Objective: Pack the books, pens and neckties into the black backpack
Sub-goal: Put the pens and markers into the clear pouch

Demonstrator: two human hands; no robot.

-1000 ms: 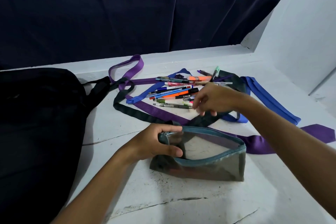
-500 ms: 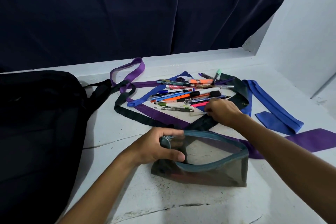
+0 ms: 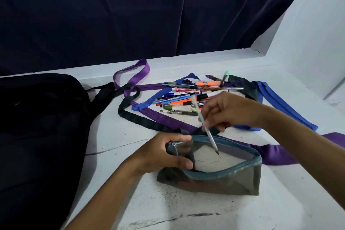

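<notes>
Left hand (image 3: 164,153) pinching open the grey mesh zip pouch (image 3: 224,179), right hand (image 3: 229,112) fingers gripping a clear ballpoint pen (image 3: 206,127) tip-down over the pouch mouth, black backpack (image 3: 37,127) left of the pouch

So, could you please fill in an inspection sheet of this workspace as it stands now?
Surface: white painted ledge, cracked and scuffed.
Job's things: black backpack lying at left; loose pile of pens; purple necktie, blue necktie and dark necktie tangled around the pile; no books seen.
Clutter: mesh pencil pouch, unzipped, mouth held open.
Grippers: left hand pinches the pouch's left end; right hand holds a clear pen, tip down inside the pouch mouth.
Cables: nothing seen.
Surroundings: dark blue curtain behind; white wall at right.
</notes>
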